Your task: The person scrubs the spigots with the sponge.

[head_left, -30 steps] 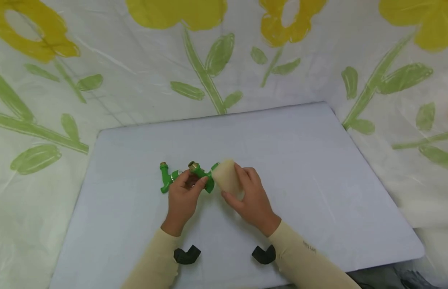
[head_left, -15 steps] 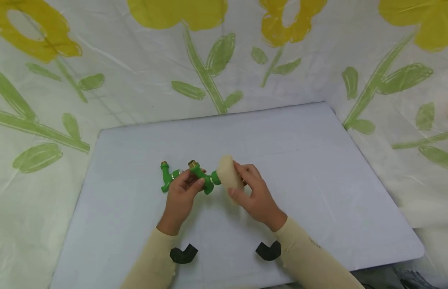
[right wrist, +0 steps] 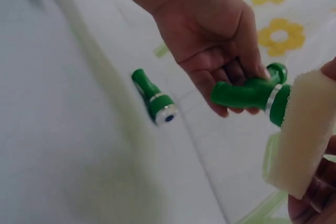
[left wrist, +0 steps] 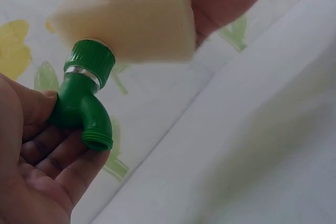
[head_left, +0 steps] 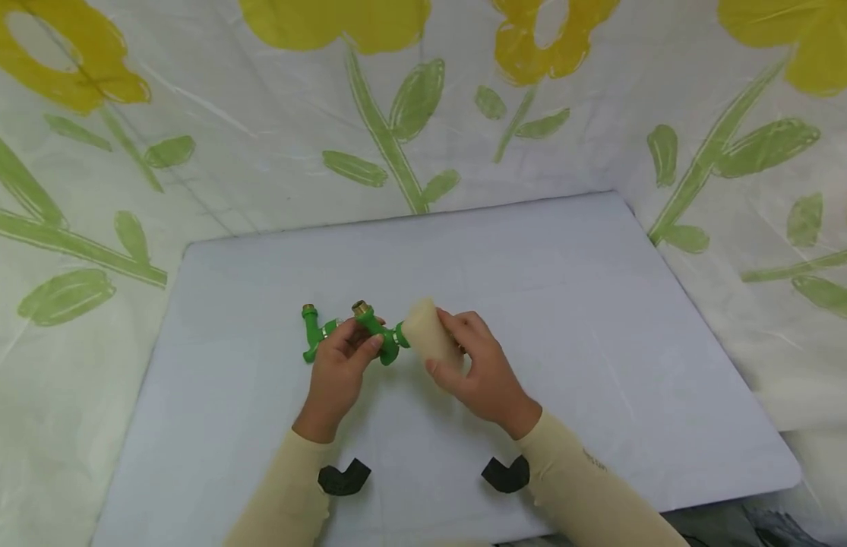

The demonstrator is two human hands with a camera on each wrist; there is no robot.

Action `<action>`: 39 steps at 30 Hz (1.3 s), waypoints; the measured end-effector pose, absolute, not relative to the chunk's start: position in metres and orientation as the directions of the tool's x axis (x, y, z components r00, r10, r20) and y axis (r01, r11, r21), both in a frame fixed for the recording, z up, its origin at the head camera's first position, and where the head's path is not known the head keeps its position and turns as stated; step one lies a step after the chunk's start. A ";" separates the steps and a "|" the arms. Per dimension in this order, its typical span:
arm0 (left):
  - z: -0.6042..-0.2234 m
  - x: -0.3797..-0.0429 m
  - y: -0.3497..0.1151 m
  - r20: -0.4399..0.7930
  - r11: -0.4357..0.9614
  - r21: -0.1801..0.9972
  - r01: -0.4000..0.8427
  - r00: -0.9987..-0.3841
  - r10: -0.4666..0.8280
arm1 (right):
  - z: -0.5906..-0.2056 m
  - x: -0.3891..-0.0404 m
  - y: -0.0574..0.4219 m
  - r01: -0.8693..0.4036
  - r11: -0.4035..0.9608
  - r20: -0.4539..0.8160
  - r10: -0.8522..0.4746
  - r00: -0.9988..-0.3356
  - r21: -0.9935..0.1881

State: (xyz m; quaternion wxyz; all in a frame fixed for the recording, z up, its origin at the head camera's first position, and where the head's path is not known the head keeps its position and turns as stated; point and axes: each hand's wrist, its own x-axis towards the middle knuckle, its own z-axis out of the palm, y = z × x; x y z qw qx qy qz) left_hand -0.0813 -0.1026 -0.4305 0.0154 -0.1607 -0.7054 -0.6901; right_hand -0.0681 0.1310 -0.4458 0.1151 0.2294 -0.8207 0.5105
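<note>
My left hand (head_left: 337, 372) pinches a green faucet (left wrist: 79, 100) between thumb and fingers, raised over the table. Its brass threaded inlet (head_left: 359, 307) points up and away in the head view. My right hand (head_left: 483, 372) grips a cream-coloured sponge block (head_left: 430, 334). One face of the sponge (right wrist: 307, 135) presses against the ribbed green end (left wrist: 90, 59) of the faucet. Left of my left hand, a second green faucet (head_left: 310, 334) lies on the table; in the right wrist view, this other faucet (right wrist: 155, 98) shows a pale end with a dark centre.
The white table (head_left: 567, 304) reaches out in front of me. Behind it hangs a pale sheet (head_left: 259, 137) painted with yellow flowers and green leaves. A black curved piece sits by each wrist, the left piece (head_left: 344, 479) and the right piece (head_left: 507, 475).
The sponge first covers the faucet's ribbed end, shifts right and tilts upright, then moves back left against it. The held faucet drifts slightly left. The faucet on the table stays put.
</note>
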 end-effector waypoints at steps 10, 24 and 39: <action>-0.449 -0.087 -0.104 0.269 -0.020 0.962 0.272 -0.940 0.211 | -0.450 -0.079 0.137 -0.434 0.391 0.363 -0.245 -0.899 -0.812; -0.451 -0.089 -0.105 0.262 -0.067 0.965 0.254 -0.940 0.216 | -0.440 -0.079 0.139 -0.477 0.314 0.394 -0.294 -0.871 -0.821; -0.457 -0.089 -0.106 0.265 -0.080 0.964 0.253 -0.931 0.250 | -0.445 -0.081 0.139 -0.476 0.348 0.393 -0.284 -0.875 -0.808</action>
